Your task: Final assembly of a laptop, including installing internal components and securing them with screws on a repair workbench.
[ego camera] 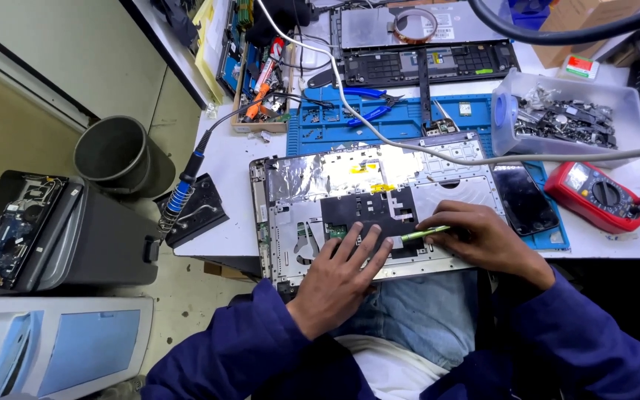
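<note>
Silver laptop chassis on desk; left hand flat and open on it; right hand grip closed around green-handled tool, tip toward left fingers

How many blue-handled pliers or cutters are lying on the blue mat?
2: one pair of blue-handled pliers near the mat's top edge, the other pair just below it. Cables may hide others.
</note>
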